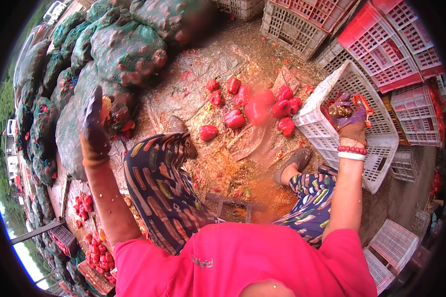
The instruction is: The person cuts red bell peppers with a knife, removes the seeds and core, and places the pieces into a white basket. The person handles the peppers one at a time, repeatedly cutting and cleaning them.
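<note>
My left hand (96,128), in a stained purple and brown glove, is raised beside a green mesh sack (78,122). Its fingers point away from me, seen edge-on. A pale orange piece, perhaps a pepper core (106,107), shows at the palm side; whether it is gripped is unclear. My right hand (347,120), gloved alike, is over the mouth of a tilted white plastic crate (316,118). Curved red pepper pieces (364,105) show in its fingers, beside a short brown thing (340,111) that I cannot identify. Several whole red bell peppers (235,118) lie on the ground between my feet.
Stuffed mesh sacks (128,52) are piled at the left and far left. Stacked red and white crates (381,48) stand at the far right. A low metal frame (228,200) is between my legs. More red peppers (98,252) are heaped at lower left, near a crate (64,239).
</note>
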The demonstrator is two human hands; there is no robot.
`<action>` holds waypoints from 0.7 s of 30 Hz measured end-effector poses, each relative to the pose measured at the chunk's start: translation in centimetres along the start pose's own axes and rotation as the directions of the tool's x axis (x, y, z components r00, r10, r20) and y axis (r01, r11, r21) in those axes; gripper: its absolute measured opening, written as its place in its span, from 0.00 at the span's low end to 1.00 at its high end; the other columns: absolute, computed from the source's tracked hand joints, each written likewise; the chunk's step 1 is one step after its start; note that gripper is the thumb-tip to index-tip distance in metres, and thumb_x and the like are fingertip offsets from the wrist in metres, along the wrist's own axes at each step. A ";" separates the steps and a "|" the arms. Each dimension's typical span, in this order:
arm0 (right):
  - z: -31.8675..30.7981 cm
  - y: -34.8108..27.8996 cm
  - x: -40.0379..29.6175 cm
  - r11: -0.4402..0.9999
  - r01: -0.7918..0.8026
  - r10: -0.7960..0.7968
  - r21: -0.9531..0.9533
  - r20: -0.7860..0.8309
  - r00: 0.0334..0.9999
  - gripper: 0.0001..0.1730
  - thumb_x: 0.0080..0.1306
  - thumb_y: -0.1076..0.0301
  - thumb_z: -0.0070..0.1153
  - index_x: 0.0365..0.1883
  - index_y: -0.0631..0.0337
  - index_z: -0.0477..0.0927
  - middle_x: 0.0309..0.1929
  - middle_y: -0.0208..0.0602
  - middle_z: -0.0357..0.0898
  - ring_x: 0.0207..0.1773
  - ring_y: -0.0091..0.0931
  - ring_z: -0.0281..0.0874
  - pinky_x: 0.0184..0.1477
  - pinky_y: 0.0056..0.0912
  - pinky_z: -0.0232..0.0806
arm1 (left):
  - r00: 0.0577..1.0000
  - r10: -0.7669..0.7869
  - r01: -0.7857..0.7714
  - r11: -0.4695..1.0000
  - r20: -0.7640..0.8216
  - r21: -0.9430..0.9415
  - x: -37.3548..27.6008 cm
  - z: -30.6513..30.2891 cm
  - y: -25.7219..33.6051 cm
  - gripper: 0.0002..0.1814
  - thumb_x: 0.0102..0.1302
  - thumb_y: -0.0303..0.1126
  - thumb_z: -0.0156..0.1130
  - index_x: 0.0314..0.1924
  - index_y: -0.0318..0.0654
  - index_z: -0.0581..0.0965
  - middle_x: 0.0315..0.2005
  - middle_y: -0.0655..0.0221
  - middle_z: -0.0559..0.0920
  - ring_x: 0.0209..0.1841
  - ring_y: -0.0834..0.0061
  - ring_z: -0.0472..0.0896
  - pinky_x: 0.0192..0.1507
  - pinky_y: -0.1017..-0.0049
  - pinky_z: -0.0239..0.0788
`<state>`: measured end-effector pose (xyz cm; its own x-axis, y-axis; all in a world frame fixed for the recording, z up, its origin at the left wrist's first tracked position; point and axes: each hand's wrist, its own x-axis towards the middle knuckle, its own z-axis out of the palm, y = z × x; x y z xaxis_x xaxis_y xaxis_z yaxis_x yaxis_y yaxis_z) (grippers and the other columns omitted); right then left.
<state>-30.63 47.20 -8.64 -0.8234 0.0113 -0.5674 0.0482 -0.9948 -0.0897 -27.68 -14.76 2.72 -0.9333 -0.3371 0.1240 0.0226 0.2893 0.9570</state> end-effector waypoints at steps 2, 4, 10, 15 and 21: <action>0.9 0.3 -0.1 0.987 -0.146 0.136 0.063 0.145 0.980 0.27 0.70 0.62 0.57 0.58 0.75 0.69 0.38 0.34 0.80 0.33 0.25 0.74 0.40 0.32 0.70 | 0.941 -0.318 0.332 0.932 -0.114 0.146 -4.0 -5.8 1.5 0.24 0.74 0.44 0.55 0.60 0.34 0.77 0.44 0.72 0.81 0.38 0.80 0.76 0.45 0.76 0.70; 1.9 0.6 -0.3 0.989 -0.148 0.140 0.006 0.278 0.950 0.25 0.70 0.65 0.56 0.59 0.74 0.68 0.39 0.34 0.80 0.36 0.26 0.74 0.45 0.33 0.69 | 0.933 -0.356 0.317 0.750 -0.050 0.581 -9.1 -14.2 -2.7 0.21 0.69 0.46 0.62 0.46 0.34 0.81 0.32 0.75 0.80 0.35 0.80 0.74 0.39 0.75 0.69; 3.7 5.8 -2.6 0.982 -0.178 0.185 -0.057 0.193 0.963 0.24 0.71 0.63 0.52 0.59 0.71 0.70 0.39 0.32 0.80 0.36 0.26 0.74 0.44 0.34 0.68 | 0.969 -0.195 0.172 0.087 -0.153 0.981 -10.8 -9.2 2.3 0.27 0.64 0.54 0.63 0.48 0.37 0.81 0.37 0.50 0.86 0.42 0.49 0.84 0.44 0.57 0.73; 5.1 8.4 -2.6 0.961 -0.165 0.202 -0.224 0.156 0.967 0.23 0.74 0.63 0.49 0.59 0.73 0.73 0.39 0.36 0.81 0.29 0.21 0.71 0.35 0.26 0.66 | 0.912 -0.344 -0.042 0.458 0.221 0.888 -0.6 13.1 -3.1 0.28 0.64 0.55 0.63 0.52 0.39 0.79 0.45 0.51 0.85 0.50 0.52 0.83 0.53 0.58 0.72; 5.5 11.2 -2.4 0.922 -0.116 0.163 -0.370 0.098 0.982 0.25 0.76 0.58 0.47 0.57 0.73 0.75 0.47 0.44 0.80 0.35 0.21 0.77 0.32 0.25 0.66 | 0.618 -0.683 -0.265 0.287 0.391 0.920 -4.3 24.2 -28.7 0.32 0.58 0.53 0.63 0.62 0.50 0.75 0.54 0.53 0.81 0.58 0.53 0.79 0.59 0.58 0.71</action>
<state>-31.19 35.45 -3.81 -0.8560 -0.1613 -0.4912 0.3494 -0.8808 -0.3196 -32.95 0.05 -31.59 -0.7319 -0.0555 -0.6792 -0.0762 0.9971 0.0006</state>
